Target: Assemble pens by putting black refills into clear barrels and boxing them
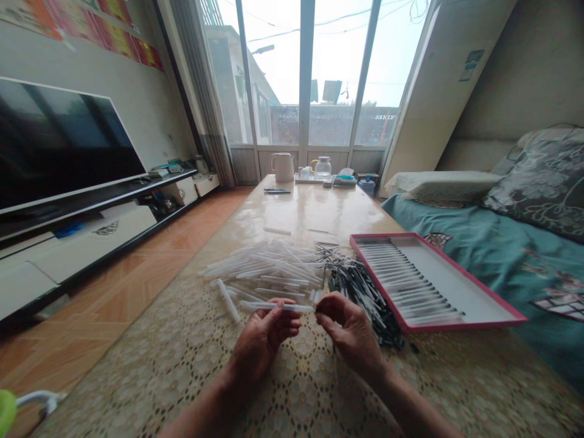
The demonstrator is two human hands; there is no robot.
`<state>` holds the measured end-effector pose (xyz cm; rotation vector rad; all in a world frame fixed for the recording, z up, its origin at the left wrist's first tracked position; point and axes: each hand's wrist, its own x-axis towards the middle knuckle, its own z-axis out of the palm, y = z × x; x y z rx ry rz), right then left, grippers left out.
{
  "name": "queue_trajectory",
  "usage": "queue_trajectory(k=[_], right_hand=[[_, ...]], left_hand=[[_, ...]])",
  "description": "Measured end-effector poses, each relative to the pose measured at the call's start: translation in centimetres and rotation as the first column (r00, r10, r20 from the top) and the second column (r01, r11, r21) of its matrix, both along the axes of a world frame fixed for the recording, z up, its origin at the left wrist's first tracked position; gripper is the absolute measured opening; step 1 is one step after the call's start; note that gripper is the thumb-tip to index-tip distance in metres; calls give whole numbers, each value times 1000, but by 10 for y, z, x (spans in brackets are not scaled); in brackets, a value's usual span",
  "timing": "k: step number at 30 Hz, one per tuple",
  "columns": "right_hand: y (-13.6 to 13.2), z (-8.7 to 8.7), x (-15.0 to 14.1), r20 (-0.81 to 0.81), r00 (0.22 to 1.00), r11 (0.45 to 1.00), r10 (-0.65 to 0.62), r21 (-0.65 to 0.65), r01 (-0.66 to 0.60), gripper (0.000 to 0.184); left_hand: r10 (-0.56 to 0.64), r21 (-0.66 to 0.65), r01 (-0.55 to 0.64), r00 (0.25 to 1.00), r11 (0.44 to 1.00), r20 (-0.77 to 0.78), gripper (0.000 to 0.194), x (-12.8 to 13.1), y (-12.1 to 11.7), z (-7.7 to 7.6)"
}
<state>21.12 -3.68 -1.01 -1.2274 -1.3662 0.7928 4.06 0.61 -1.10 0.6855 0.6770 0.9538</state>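
Note:
My left hand point(269, 331) is closed on a translucent white plastic tube point(255, 305), thumb on top, the tube lying nearly level. At the tube's right end, my right hand point(349, 328) pinches a small dark piece point(318, 309); its exact kind is too small to tell. Just beyond my hands lies a loose heap of similar translucent tubes point(269, 264), and one tube point(228, 301) rests apart at the left. A pile of thin black and silver sticks point(360, 292) lies past my right hand, partly hidden by it.
A pink-rimmed tray point(479, 292) on the right holds a row of filled tubes with dark ends. The patterned table point(191, 365) runs toward the window. At its far end stand a kettle point(283, 167) and a glass pot point(323, 168). A teal-covered couch point(515, 243) borders the right.

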Motion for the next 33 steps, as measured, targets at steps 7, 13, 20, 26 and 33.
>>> queue_trajectory(k=[7,13,20,26,33], right_hand=[[1,0,0,-16,1000,1000,19,-15,-19,6],[1,-2,1,-32,999,996,36,-82,-38,16],[1,-7,4,108,992,990,58,-132,-44,43],[-3,5,2,220,974,998,49,-60,-37,18],[-3,3,3,295,954,996,53,-87,-28,36]], left_hand=[[-7,16,7,999,1000,-31,21,1,-1,-1],[-34,40,35,999,999,-30,22,1,0,-4],[-36,53,38,999,998,-38,23,1,-2,-4],[-7,38,9,999,999,-35,21,1,-1,-2],[-38,36,39,998,999,-44,23,2,-1,-2]])
